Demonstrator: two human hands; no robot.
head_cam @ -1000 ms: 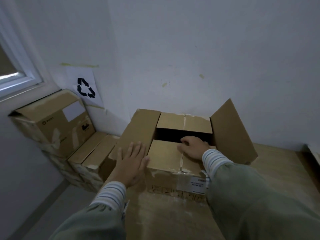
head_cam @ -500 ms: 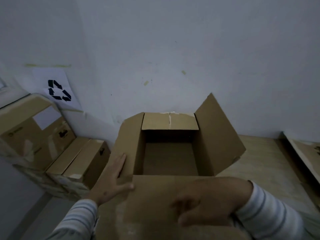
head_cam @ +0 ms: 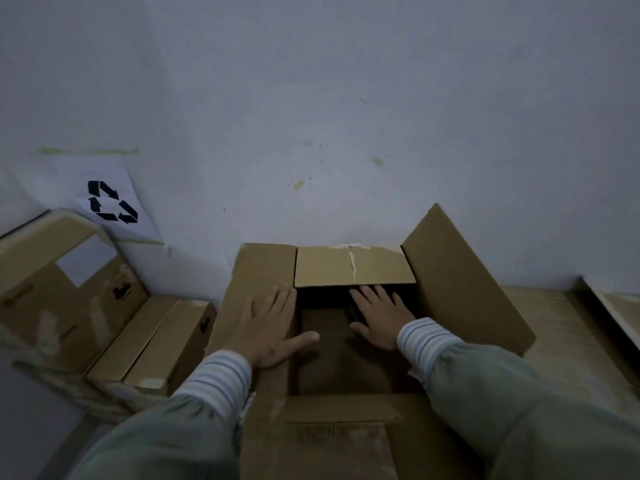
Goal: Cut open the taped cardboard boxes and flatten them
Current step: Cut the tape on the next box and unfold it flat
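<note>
An open brown cardboard box stands in front of me against the wall, all its top flaps folded outward. My left hand lies flat with spread fingers on the left flap. My right hand reaches down inside the box opening, fingers straight, toward the far wall under the back flap. The near flap hangs toward me. The box's inside is dark; no contents show.
Closed taped cardboard boxes are stacked at the left, with a lower one beside them. A paper recycling sign is taped on the wall. Flattened cardboard covers the surface at the right.
The near flap was folded open toward me. My right hand left that flap and went into the box. My left hand slid forward on the left flap. The camera came closer.
</note>
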